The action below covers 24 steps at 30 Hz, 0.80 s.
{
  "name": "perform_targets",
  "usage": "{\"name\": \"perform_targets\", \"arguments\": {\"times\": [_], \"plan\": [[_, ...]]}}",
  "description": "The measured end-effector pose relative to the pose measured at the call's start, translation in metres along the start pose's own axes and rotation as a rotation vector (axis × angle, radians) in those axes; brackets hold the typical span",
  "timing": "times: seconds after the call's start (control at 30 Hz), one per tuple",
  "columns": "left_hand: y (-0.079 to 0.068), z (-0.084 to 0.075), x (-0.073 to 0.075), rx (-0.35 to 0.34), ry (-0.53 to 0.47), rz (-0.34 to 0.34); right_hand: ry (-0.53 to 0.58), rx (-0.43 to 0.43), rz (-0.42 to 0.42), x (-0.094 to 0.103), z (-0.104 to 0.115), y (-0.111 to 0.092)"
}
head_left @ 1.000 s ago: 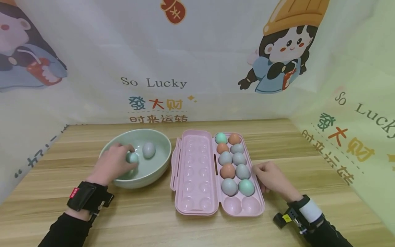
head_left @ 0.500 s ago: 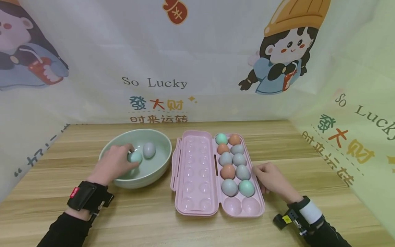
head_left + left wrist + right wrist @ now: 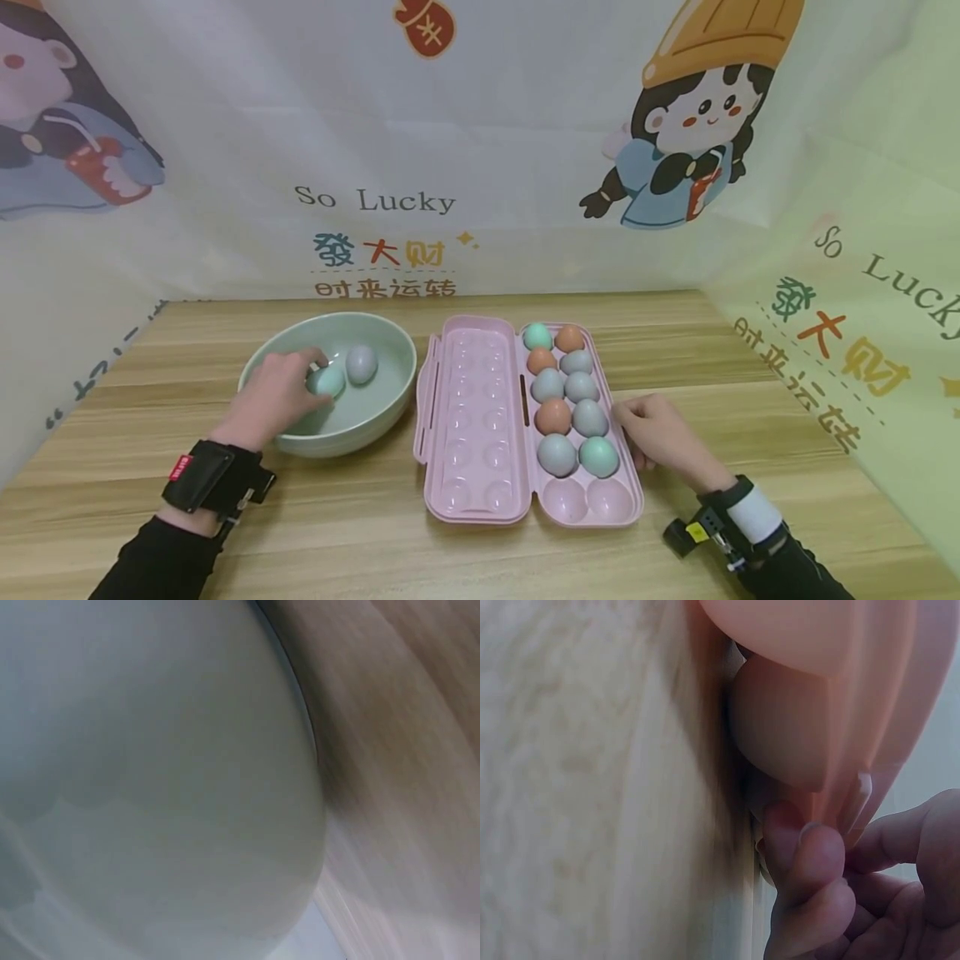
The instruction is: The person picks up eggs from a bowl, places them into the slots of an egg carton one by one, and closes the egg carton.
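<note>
My left hand [image 3: 277, 396] reaches over the rim into the pale green bowl [image 3: 360, 429]. Its thumb and fingers curl about a light green egg [image 3: 328, 380] there. Close to that egg lies a bluish-grey egg [image 3: 362, 364]. In the left wrist view the bowl's outer wall [image 3: 187, 825] fills most of the picture; the fingers are out of sight. My right hand [image 3: 656, 429] pinches the right edge of the pink egg carton [image 3: 633, 492], thumb on one side and curled fingers on the other, as the right wrist view shows with the carton's rounded cups [image 3: 780, 727].
The carton lies open, its dimpled lid [image 3: 477, 417] to the left beside the bowl. Green, brown and grey-blue eggs [image 3: 553, 415] fill its cups except the two nearest ones [image 3: 564, 500]. A printed cloth [image 3: 525, 167] hangs behind the wooden table [image 3: 337, 533].
The light green egg has shifted slightly toward the grey egg between my left fingers. My right hand and the carton stay put.
</note>
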State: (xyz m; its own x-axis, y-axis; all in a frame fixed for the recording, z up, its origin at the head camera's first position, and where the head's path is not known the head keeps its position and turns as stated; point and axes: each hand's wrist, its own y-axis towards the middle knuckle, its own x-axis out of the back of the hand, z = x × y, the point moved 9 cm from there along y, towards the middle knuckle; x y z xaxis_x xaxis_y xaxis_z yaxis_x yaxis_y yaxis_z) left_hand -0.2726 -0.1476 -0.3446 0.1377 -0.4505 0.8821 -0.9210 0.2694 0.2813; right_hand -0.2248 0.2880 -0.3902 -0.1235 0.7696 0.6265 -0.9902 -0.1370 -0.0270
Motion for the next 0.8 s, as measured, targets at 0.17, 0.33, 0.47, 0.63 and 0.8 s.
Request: {"name": "perform_targets", "arguments": {"times": [0.17,0.33,0.47,0.63,0.8], "plan": [[0.0005,0.0005,-0.0009,0.021,-0.01,0.01,-0.006,-0.007,-0.003,0.0008,0.0001,-0.0004],[0.0009,0.0007,-0.0028,0.029,0.007,0.027,0.003,-0.02,-0.005,0.0005,-0.0009,-0.0014],[0.0014,0.0004,-0.0028,0.033,0.009,0.037,0.005,-0.022,-0.005,0.0006,-0.001,-0.0015],[0.0011,-0.0015,-0.0016,0.022,0.008,0.035,0.016,-0.023,-0.009,0.0007,0.0006,-0.0021],[0.0009,-0.0015,-0.0005,0.008,-0.008,0.028,0.022,-0.024,-0.005,-0.0002,0.0023,-0.0031]]}}
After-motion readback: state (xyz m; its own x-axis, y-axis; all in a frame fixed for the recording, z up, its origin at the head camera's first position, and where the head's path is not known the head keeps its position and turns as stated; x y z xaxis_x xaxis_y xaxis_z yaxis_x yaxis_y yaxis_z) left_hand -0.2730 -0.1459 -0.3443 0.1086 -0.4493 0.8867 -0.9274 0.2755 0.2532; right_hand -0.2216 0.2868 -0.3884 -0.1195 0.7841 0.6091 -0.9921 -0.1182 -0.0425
